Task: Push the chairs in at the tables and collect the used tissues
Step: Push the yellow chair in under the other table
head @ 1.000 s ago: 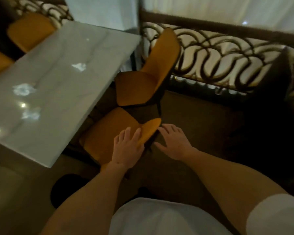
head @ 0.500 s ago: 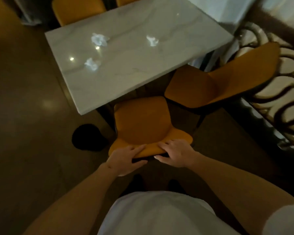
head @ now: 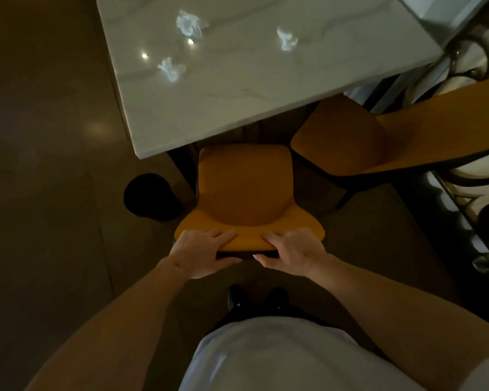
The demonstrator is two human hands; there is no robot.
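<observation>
Hands have shifted from resting flat to gripping: left hand (head: 201, 251) and right hand (head: 290, 251) now clamp their fingers over the backrest of the near chair (head: 244, 190), squared to the tabletop (head: 266, 88) where three tissues (head: 171, 69) wait, so the push can begin.

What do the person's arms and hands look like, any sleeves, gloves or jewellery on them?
Both forearms are bare. The left hand and right hand wear no gloves, and no rings or watch show. A short white sleeve covers the right upper arm, matching the white shirt. The left sleeve is out of view.
</observation>
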